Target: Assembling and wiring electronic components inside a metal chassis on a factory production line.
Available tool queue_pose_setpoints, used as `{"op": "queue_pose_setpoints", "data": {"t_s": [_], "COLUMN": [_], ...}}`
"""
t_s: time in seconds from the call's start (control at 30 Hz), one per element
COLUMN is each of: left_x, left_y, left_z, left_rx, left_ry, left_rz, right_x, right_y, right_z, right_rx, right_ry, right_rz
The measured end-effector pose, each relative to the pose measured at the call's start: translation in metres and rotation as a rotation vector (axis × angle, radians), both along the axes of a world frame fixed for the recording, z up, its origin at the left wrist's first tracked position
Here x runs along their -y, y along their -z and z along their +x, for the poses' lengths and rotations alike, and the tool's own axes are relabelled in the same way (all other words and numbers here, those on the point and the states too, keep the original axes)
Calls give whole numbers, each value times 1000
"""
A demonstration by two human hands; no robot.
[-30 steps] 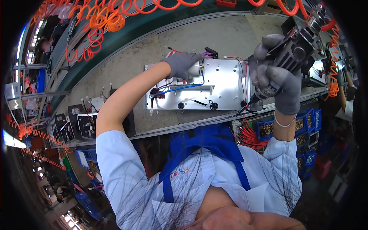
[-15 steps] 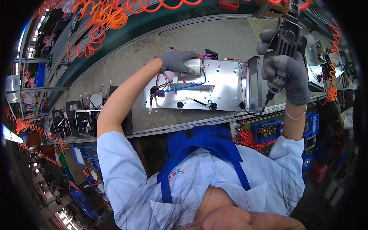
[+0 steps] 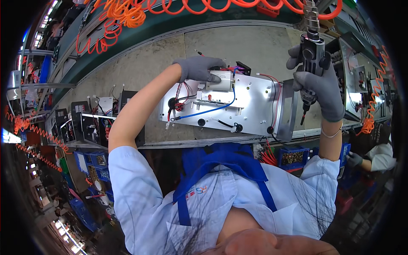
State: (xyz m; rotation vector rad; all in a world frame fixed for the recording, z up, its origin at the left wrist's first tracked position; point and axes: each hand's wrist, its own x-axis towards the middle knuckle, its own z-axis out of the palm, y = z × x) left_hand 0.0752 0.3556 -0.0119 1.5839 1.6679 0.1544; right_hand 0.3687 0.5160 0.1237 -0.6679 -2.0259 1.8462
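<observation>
While right hand [image 3: 319, 87] grips dark power driver [image 3: 313, 55], left hand [image 3: 196, 69] touches silver block [image 3: 224, 82], grasp unclear.

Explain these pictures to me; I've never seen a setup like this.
There is no robot here: a person works with two hands in grey gloves. A wide fisheye camera on the person's head looks down, so straight edges look bent. On the grey workbench lies a shiny metal plate carrying parts and wires, including a blue wire. The left hand rests on a silvery part at the plate's far side. The right hand holds a dark power tool, its thin tip apart from the plate. Orange coiled hoses hang beyond.
</observation>
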Motion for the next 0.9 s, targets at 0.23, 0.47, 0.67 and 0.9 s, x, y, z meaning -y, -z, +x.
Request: {"op": "queue_pose_setpoints", "data": {"t_s": [0.23, 0.47, 0.67, 0.9], "left_x": [0, 3, 10, 19], "left_y": [9, 6, -2, 11], "left_z": [-7, -1, -1, -4], "left_rx": [49, -14, -23, 67], "left_ry": [-30, -53, -93, -164], "left_rz": [56, 43, 28, 107], "right_x": [-2, 6, 4, -11], "right_y": [-14, 31, 77, 103], "right_z": [-30, -57, -75, -82], "right_rx": [-296, -628, -659, -556], "right_ry": [-88, -218, -172, -226], "right_rz": [-218, -593, -976, -1226]}}
